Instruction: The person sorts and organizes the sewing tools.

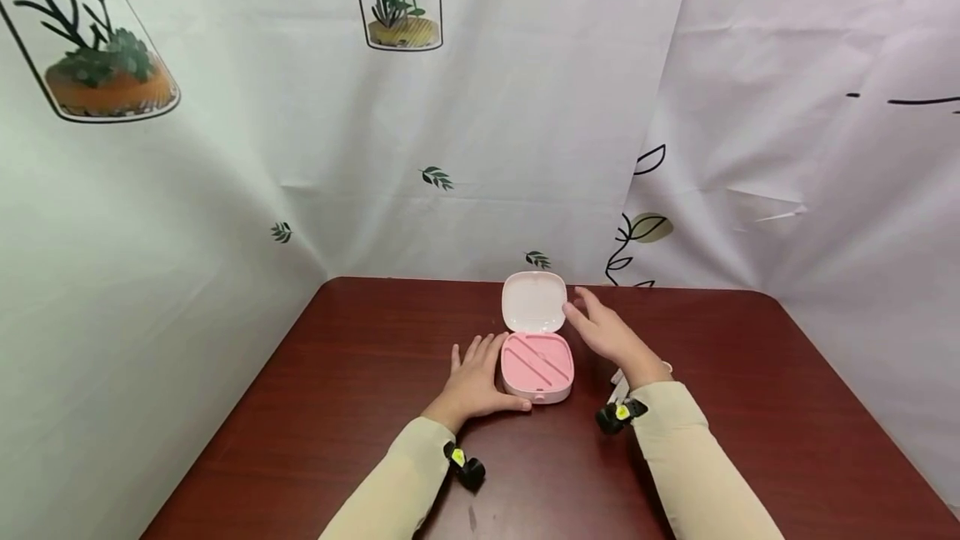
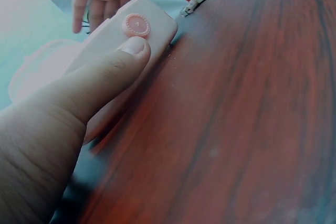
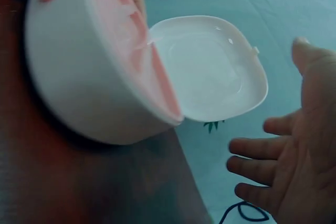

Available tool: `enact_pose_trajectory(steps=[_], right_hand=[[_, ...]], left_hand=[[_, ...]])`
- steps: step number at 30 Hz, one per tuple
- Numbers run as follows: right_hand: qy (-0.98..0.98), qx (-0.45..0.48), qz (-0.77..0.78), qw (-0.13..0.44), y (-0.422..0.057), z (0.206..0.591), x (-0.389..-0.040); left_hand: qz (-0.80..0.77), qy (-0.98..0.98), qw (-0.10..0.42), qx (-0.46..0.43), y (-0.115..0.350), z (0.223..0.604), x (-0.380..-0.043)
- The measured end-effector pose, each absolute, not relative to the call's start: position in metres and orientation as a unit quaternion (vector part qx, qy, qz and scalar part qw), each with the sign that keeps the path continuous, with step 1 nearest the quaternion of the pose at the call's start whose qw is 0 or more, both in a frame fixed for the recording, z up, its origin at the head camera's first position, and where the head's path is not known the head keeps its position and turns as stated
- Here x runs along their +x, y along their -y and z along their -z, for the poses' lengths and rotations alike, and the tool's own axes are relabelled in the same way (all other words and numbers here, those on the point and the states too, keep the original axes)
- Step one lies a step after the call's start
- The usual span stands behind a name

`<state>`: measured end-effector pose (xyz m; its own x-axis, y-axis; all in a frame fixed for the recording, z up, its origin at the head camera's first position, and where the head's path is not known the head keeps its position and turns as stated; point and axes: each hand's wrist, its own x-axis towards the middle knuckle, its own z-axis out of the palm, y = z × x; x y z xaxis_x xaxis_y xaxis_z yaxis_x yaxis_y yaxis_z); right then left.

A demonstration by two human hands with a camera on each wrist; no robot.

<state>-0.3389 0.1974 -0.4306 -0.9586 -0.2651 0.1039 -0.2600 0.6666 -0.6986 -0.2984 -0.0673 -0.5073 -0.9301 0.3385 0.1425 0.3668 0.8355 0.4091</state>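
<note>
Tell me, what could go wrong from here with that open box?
The glossy white, rounded-square lid is open; the right hand beside it might knock it shut. That might pinch the left hand, which reaches near the lid's joint on the pink-and-white plastic box. Lowering the right hand could nudge the partly hidden white object near its wrist.

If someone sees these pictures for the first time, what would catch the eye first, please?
Probably the open pink case near the far edge of the dark red table, its white lid raised. The left hand rests at the case's left, thumb on its front; the right hand is open beside the lid. Printed plants decorate the pale cloth behind.
</note>
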Motion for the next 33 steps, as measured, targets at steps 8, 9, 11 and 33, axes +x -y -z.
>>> enact_pose_trajectory(steps=[8, 9, 11, 33], right_hand=[[-0.916, -0.145, 0.371, 0.047, -0.198, 0.454, -0.320], [-0.919, -0.143, 0.365, 0.050, -0.198, 0.456, -0.318], [-0.921, -0.145, 0.358, 0.052, -0.198, 0.460, -0.316], [-0.917, -0.247, 0.310, 0.040, -0.192, 0.481, -0.311]], left_hand=[[0.221, 0.958, 0.028, -0.180, 0.067, 0.507, -0.300], [0.221, 0.958, 0.028, -0.180, 0.067, 0.506, -0.300], [0.220, 0.958, 0.028, -0.181, 0.067, 0.506, -0.300], [0.239, 0.950, 0.028, -0.198, 0.075, 0.506, -0.302]])
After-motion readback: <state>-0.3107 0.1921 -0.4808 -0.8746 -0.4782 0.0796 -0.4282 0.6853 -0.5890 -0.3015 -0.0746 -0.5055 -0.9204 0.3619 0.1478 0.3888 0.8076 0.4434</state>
